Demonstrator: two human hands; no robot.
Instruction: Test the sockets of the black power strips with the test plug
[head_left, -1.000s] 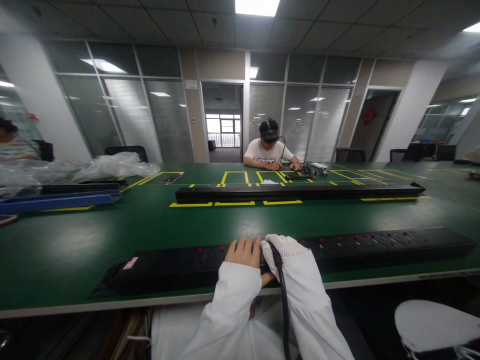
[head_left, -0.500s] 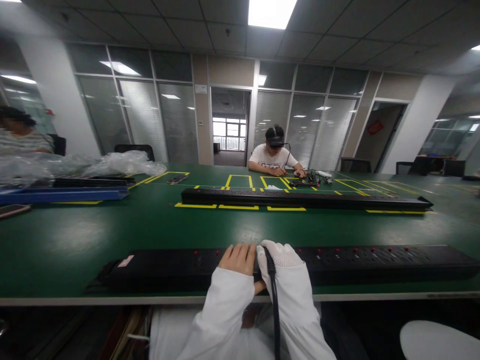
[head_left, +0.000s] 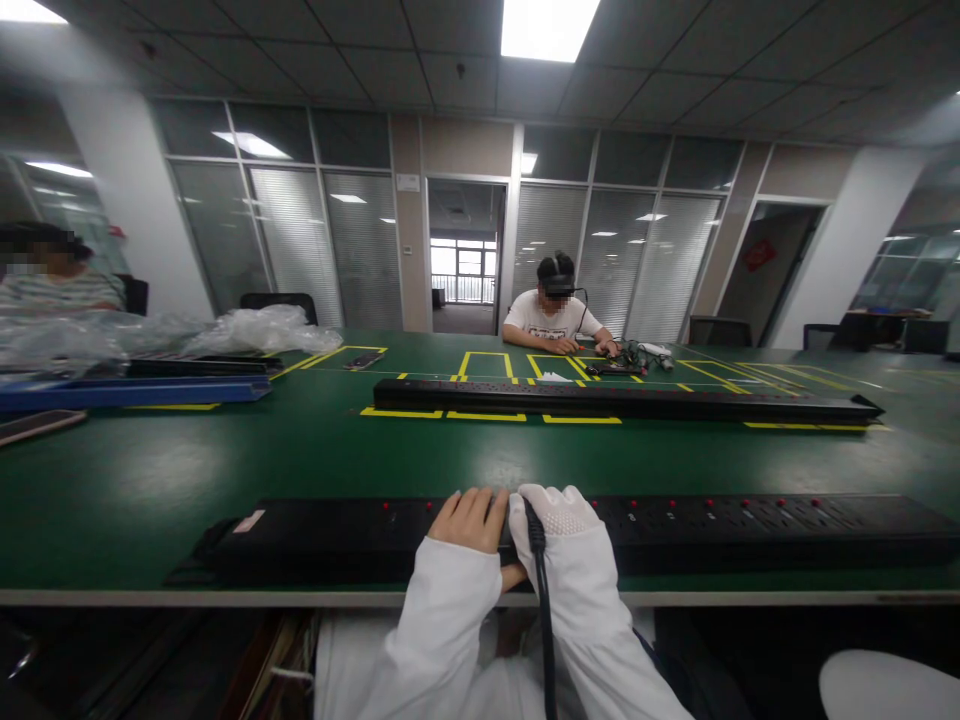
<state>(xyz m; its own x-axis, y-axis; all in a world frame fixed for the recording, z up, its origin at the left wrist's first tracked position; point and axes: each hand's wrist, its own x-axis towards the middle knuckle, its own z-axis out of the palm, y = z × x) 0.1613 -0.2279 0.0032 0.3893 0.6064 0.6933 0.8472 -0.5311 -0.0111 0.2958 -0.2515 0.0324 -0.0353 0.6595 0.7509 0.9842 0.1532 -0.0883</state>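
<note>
A long black power strip [head_left: 697, 535] with a row of small red lights lies along the near edge of the table. My left hand [head_left: 470, 520], bare below a white sleeve, grips it near the middle, fingers over the top and thumb on the near side. Right beside it, my right hand [head_left: 559, 515] wears a white dotted glove. It is closed around the end of a thick black cable [head_left: 545, 610] and held against the strip's top. The cable hangs down towards me; its tip is hidden under the glove.
A second black power strip [head_left: 637, 402] lies farther back on the green table [head_left: 300, 450] among yellow tape marks. To the left are a blue channel [head_left: 135, 393], a phone [head_left: 41, 427] and clear plastic bags [head_left: 247, 328]. A person [head_left: 553, 310] sits opposite; another sits far left.
The view has shifted slightly. Both hands keep their places on the near power strip, and the cable is still in my right hand.
</note>
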